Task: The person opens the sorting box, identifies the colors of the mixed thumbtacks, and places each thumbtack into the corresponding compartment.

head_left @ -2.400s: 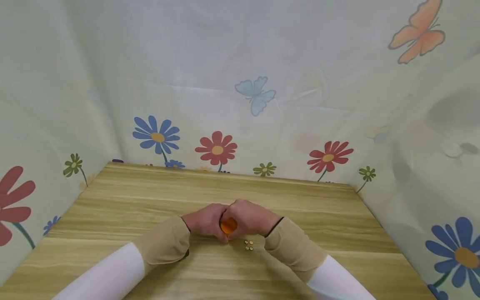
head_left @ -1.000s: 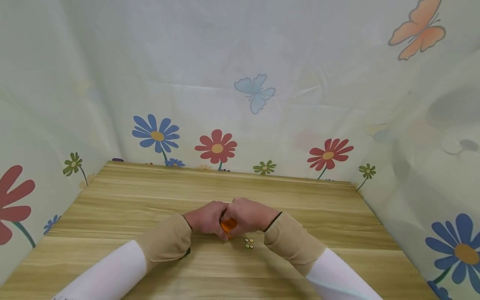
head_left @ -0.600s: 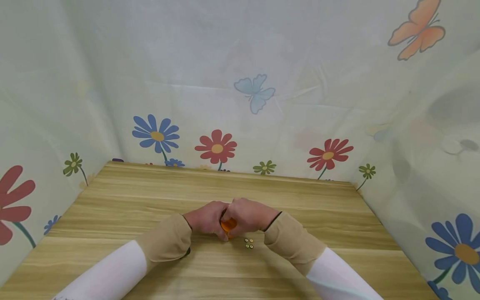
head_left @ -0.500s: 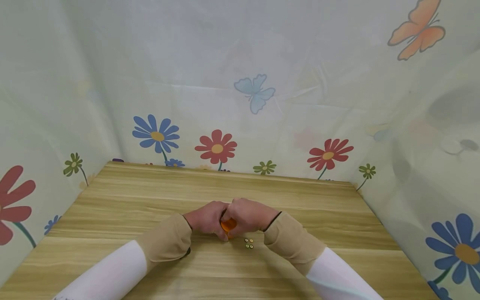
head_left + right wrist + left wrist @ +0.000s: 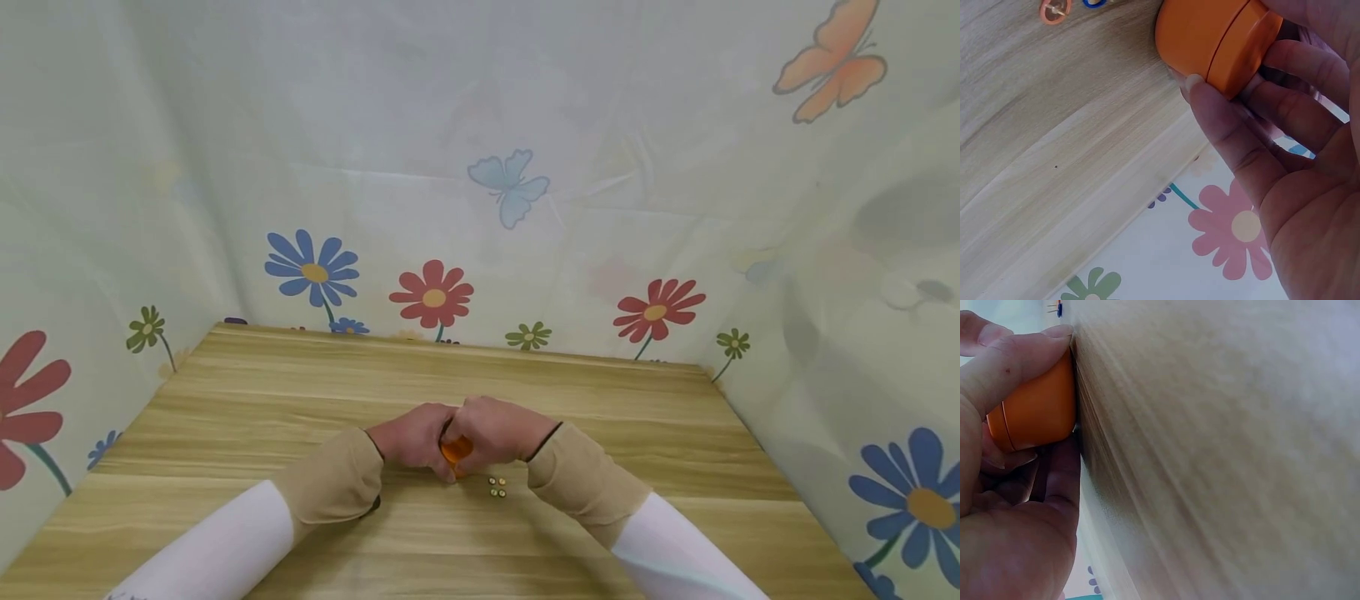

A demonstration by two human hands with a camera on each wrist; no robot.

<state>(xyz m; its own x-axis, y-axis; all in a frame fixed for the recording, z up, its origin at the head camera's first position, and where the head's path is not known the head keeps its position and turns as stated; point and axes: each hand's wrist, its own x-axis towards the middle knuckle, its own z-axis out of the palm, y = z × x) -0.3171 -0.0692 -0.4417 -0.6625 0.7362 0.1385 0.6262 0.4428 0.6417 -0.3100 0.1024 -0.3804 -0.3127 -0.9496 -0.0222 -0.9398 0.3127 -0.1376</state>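
A small round orange container (image 5: 456, 452) sits at mid-table between my hands. A thin seam circles it in the wrist views, parting the lid from the body (image 5: 1194, 34). My left hand (image 5: 412, 437) grips it from the left, with the thumb (image 5: 1019, 359) along one side and fingers curled beneath in that wrist view. From the right, my right hand (image 5: 501, 432) holds it, fingertips at the seam and around the lid (image 5: 1244, 53). In the left wrist view the body's base is right at the tabletop. The hands hide much of the container in the head view.
Several small round pieces (image 5: 497, 487) lie just right of the container. Up close, one has an orange rim (image 5: 1055, 10) and another a blue rim (image 5: 1094, 2). A wood-grain table (image 5: 300, 375) meets a flower-printed cloth (image 5: 375, 208) at its back and sides.
Both hands have stayed on the container, shifting very slightly since the earliest frame. The small round pieces lie where they were.
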